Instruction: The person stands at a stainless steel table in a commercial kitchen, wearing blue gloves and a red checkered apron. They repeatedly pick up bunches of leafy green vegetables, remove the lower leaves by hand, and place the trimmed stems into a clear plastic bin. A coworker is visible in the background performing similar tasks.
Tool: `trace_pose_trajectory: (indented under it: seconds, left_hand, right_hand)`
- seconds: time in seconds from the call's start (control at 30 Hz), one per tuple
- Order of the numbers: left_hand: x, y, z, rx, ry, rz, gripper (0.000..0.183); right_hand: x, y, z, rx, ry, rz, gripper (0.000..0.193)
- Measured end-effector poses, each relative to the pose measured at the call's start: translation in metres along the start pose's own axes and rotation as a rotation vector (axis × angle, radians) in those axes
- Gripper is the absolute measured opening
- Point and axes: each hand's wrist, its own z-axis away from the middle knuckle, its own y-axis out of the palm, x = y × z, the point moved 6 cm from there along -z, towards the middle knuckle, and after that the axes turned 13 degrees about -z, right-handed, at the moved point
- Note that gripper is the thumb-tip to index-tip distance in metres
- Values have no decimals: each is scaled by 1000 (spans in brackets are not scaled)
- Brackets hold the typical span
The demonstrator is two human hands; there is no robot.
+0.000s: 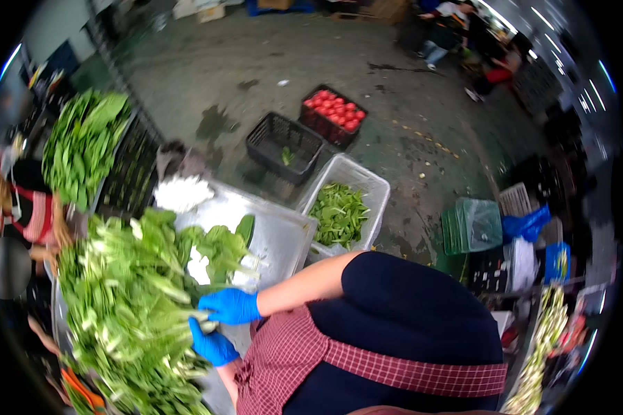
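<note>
Both my hands wear blue gloves and meet at the right edge of a large heap of leafy greens (pixel 128 304). My right hand (pixel 230 306) reaches across from above, its fingers closed round the pale stalks of a leafy green. Just below it, my left hand (pixel 213 344) pinches the same stalks near their base. The leaves of this piece merge with the heap, so its outline is hard to make out. Beyond my right hand, a few loose leafy stems (pixel 218 245) lie on the metal table (pixel 277 232), beside a white bunched-up thing (pixel 183 194).
A white bin (pixel 377 187) holding cut leaves stands against the table's far side. Past it are a black crate (pixel 263 142) and a crate of tomatoes (pixel 336 111). More greens (pixel 86 149) top a dark crate at left. A co-worker's arm (pixel 61 225) is beside the heap.
</note>
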Motion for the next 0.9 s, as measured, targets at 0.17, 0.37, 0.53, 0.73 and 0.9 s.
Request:
trace_pose_trajectory:
  seconds: [0.17, 0.37, 0.53, 0.73, 0.9]
  left_hand:
    - [-11, 14, -3, 117, 74, -14, 39]
    - [-18, 6, 7, 270, 122, -67, 51]
    - [-2, -4, 0, 298, 84, -20, 57]
    - [-15, 11, 13, 310, 144, -183, 33]
    - [15, -5, -6, 41, 136, -128, 27]
  right_hand:
    - [-22, 1, 4, -144, 233, -859, 23]
    - [-36, 12, 6, 89, 453, -1185, 27]
    - [-44, 16, 5, 132, 367, -1065, 30]
    - [-45, 15, 9, 58, 397, -1220, 16]
    - [-45, -16, 3, 18, 363, -928, 24]
